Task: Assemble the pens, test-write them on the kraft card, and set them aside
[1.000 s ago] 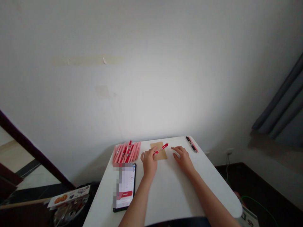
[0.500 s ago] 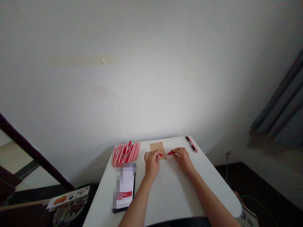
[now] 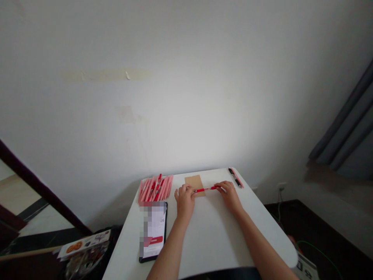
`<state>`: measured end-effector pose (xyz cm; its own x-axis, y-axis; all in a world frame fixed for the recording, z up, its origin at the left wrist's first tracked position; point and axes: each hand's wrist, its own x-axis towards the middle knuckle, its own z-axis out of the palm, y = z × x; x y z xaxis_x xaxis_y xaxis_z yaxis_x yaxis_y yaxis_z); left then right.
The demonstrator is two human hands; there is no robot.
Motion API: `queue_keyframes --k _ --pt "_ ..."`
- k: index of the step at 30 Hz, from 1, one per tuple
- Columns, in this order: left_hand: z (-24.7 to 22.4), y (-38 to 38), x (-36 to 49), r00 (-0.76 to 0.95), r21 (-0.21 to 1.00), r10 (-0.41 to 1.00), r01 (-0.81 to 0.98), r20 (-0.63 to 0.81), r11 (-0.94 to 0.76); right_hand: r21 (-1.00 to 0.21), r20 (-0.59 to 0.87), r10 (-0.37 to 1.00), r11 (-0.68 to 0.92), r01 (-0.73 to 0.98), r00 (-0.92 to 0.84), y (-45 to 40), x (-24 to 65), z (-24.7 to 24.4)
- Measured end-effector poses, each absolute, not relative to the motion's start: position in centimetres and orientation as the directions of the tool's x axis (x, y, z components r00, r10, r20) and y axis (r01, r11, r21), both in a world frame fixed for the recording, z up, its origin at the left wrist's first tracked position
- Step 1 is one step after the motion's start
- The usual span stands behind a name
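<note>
Fingers of the left hand (image 3: 185, 203) clamp a red pen (image 3: 199, 190), those of the right hand (image 3: 230, 196) a red cap (image 3: 213, 188), above a white table (image 3: 214, 241) against a pale wall (image 3: 186, 97); brown paper (image 3: 193, 181) beneath is partly hidden.

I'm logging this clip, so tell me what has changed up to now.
The right hand, free at first, has taken hold of the right end of the red pen and edged right. The pen, slanted before, is now nearly level between both hands. The left hand keeps its hold. The phone, brown square and black pen stayed put.
</note>
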<state>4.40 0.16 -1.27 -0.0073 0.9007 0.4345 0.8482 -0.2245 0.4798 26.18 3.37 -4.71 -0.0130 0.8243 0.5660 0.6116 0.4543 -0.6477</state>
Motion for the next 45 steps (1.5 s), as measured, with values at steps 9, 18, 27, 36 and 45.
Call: queue_keyframes --k 9,18,27,36,45 --pt "-1.5 0.2 4.3 -0.017 0.485 0.890 0.844 0.455 -0.231 -0.648 0.552 0.833 0.457 0.609 -0.038 3.5 26.4 -5.0" --pt "-1.7 0.2 4.4 -0.006 0.437 0.875 0.868 0.484 -0.235 -0.616 0.561 0.825 0.466 0.635 -0.062 3.8 26.6 -5.3" --pt "-1.8 0.1 4.4 0.027 0.407 0.875 0.878 0.484 -0.252 -0.602 0.576 0.816 0.470 0.646 -0.056 3.6 26.7 -5.0" --pt "-1.5 0.0 4.4 0.049 0.396 0.885 0.882 0.463 -0.257 -0.616 0.584 0.811 0.468 0.634 -0.031 3.2 26.6 -4.5" --pt "-1.0 -0.1 4.4 0.050 0.402 0.901 0.883 0.430 -0.241 -0.596 0.588 0.808 0.456 0.660 -0.027 3.0 26.4 -4.3"
